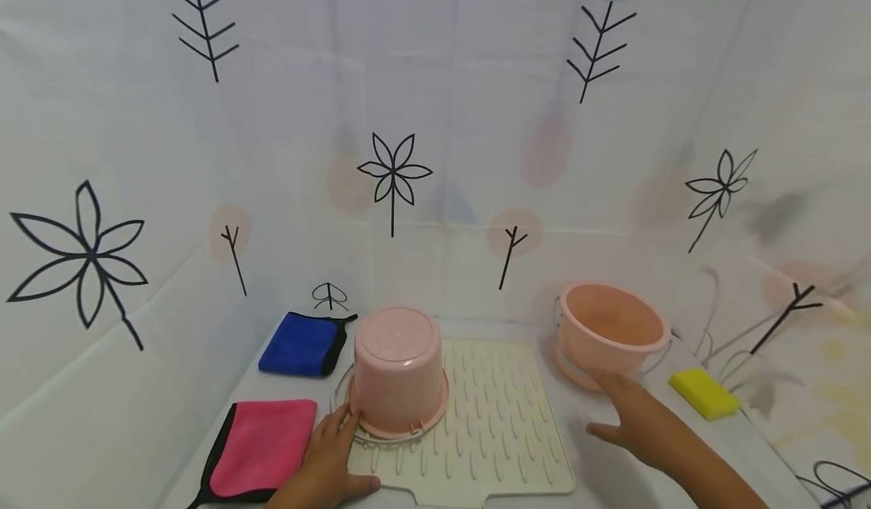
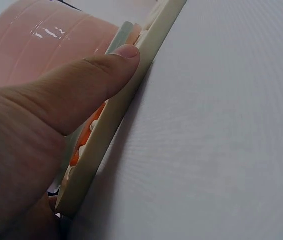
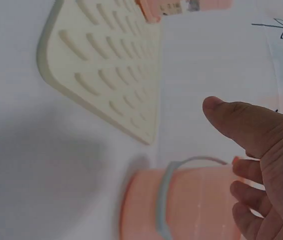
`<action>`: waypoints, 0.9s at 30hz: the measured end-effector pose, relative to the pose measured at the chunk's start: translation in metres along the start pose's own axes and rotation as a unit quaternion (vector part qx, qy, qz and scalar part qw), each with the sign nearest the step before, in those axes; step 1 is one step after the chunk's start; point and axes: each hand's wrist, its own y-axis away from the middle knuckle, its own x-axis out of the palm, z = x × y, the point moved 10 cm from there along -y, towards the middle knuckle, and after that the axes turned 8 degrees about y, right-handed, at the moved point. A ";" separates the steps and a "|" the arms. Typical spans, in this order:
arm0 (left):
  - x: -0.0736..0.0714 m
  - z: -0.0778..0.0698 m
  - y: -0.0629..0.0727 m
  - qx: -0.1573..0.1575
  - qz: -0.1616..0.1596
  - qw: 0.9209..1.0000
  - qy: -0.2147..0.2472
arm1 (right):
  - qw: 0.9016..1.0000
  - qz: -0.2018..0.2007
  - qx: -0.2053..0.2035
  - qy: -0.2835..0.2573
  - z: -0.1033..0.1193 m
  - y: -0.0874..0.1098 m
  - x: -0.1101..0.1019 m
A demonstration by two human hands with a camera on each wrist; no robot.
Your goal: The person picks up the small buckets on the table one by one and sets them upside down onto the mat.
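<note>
A pink bucket [image 1: 400, 365] stands upside down on the left part of a cream ridged drying mat [image 1: 503, 411]. At its lower left side is my left hand [image 1: 325, 448], fingertips right at the bucket's rim and thumb spread toward the mat's front edge. In the left wrist view, the thumb [image 2: 96, 75] lies across the mat's edge beside the bucket wall. A second pink bucket [image 1: 605, 335] with a pale handle [image 3: 164, 200] stands upright at the right. Close in front of it hovers my right hand [image 1: 629, 418], thumb apart and fingers loosely extended, holding nothing.
On the left lie a folded blue cloth [image 1: 299, 345] with black trim and a pink cloth [image 1: 268, 448] with black trim. A yellow sponge [image 1: 704, 393] sits right of the upright bucket. Patterned white curtains [image 1: 435, 116] hang behind and at both sides.
</note>
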 end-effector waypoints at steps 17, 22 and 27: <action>-0.004 -0.003 0.004 0.021 0.003 1.000 -0.007 | 0.996 0.033 -0.036 0.075 -0.024 -0.071 -0.042; -0.001 -0.003 0.003 0.020 0.001 1.000 -0.007 | 0.995 0.067 -0.033 0.066 -0.033 -0.086 -0.039; -0.002 -0.002 0.002 0.019 0.001 1.000 -0.006 | 0.995 0.072 -0.017 0.065 -0.044 -0.101 -0.030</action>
